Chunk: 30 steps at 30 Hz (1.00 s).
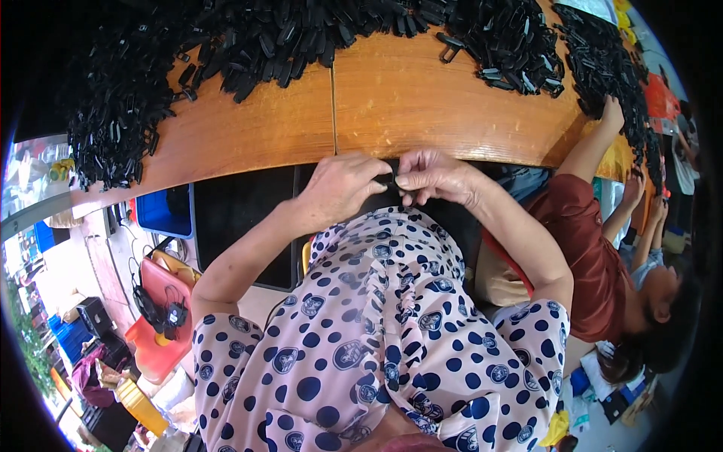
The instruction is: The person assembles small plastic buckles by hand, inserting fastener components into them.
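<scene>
Close together at the table's near edge, my left hand (345, 188) and my right hand (437, 178) pinch a small black plastic piece (388, 179) between their fingertips. Its exact shape is mostly covered by the fingers. Just beyond lies the wooden table (422, 105), with a seam running away from me. Across its far side spread heaps of similar black plastic pieces (286, 38), some of them looking like small buckles or clips. Another pile (512, 53) lies to the far right, and one more (113, 113) at the left end.
Below the table edge stands a dark bin (245, 226), beside a blue crate (166, 211). A red plastic chair (162, 331) with black headphones-like items is at the left. On the right sits a person in a brown-red top (587, 248), reaching toward a black pile.
</scene>
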Tool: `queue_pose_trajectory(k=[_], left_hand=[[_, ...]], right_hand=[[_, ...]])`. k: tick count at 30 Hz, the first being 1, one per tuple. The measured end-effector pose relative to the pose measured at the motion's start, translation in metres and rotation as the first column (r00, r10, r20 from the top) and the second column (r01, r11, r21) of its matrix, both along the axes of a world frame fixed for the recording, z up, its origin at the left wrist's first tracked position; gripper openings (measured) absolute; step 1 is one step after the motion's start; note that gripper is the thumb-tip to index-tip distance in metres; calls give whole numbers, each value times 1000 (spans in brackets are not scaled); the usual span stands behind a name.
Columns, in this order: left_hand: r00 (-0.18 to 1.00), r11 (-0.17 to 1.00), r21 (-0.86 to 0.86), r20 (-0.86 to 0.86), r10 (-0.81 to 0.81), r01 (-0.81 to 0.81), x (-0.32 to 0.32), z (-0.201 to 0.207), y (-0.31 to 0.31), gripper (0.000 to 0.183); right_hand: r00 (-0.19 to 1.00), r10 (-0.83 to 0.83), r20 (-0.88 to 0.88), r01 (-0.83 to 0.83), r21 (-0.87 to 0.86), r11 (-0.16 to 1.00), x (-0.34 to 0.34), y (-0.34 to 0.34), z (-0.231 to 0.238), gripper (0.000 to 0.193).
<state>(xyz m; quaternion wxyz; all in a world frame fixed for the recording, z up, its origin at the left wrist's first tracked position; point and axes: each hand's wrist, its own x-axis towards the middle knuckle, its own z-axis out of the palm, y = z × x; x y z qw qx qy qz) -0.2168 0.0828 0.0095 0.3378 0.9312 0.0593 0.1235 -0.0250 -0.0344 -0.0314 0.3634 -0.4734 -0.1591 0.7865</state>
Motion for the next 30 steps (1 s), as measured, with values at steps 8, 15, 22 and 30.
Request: queue_pose_trajectory(k=[8, 15, 22, 30], left_hand=[[980, 939, -295, -142, 139, -176, -2, -6, -6, 21], [950, 784, -555, -279, 142, -280, 7, 7, -5, 18], [934, 546, -826, 75, 350, -138, 15, -20, -3, 17], [920, 30, -997, -53, 388, -70, 22, -14, 3, 22]], right_hand=[[994, -106, -23, 105, -26, 994, -13, -4, 13, 17], [927, -149, -345, 151, -22, 988, -6, -7, 7, 25], [926, -36, -377, 136, 242, 961, -22, 6, 15, 66], [944, -283, -169, 326, 360, 874, -31, 18, 6, 43]])
